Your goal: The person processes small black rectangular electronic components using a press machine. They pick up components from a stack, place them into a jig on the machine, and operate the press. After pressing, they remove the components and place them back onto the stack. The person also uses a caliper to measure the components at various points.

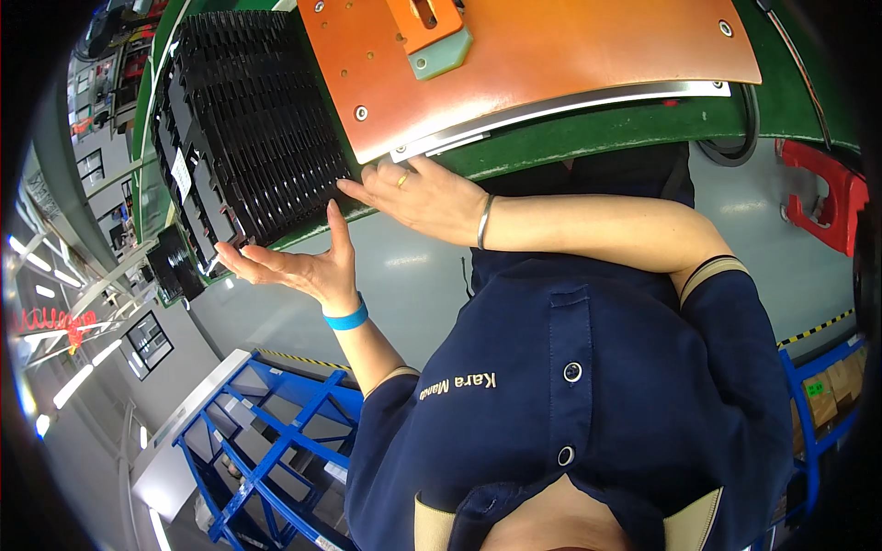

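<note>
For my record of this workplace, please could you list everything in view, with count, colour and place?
Slatted stack: one, black, upper left on table
Table: one, green, along top
Board: one, orange, top centre
Block: one, pale green, on board
Cable-like loop: one, black, below board's right corner
Stool-like item: one, red, right
Racks: two, blue, lower left and lower right
Ceiling lights: several, white, far left
Floor: one, grey, beneath
Small background things: too unclear to count
Shirt: one, navy, bottom centre
Left hand: one, blue wristband, open beside stack
Right hand: one, gold ring, grey bracelet, below board's left corner

The orange board (pixel 560 60) runs past the picture's top
</note>
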{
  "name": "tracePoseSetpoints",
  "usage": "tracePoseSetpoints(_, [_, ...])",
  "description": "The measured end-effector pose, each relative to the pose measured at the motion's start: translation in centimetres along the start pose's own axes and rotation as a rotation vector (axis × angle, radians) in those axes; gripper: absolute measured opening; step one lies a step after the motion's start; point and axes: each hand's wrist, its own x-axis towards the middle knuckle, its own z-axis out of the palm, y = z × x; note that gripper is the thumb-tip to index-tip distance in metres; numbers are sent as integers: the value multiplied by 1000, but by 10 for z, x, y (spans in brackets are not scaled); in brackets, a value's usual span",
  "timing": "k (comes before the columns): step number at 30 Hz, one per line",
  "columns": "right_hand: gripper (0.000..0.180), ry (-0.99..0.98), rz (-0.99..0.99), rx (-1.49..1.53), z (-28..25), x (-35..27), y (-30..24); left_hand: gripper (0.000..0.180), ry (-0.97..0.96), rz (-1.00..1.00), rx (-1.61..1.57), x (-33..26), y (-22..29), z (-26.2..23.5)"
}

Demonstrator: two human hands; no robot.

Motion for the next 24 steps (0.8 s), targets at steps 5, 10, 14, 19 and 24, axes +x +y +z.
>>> tracePoseSetpoints(5, [63, -13, -12, 0, 0, 1, 0, 122, 3, -19, -6, 1, 4, -1])
tracePoseSetpoints(10, [64, 19, 0, 13, -4, 1, 2, 121, 7, -21, -12, 0, 3, 0])
tracePoseSetpoints(14, [65, 30, -3, 37, -4, 3, 4, 121, 27, 9, -3, 4, 4, 0])
tracePoseSetpoints(19, [66, 23, 0, 40, -2, 5, 2, 121, 32, -22, -11, -2, -1, 2])
tracePoseSetpoints(24, [66, 15, 6, 56, -5, 6, 0, 114, 107, -36, -18, -1, -1, 5])
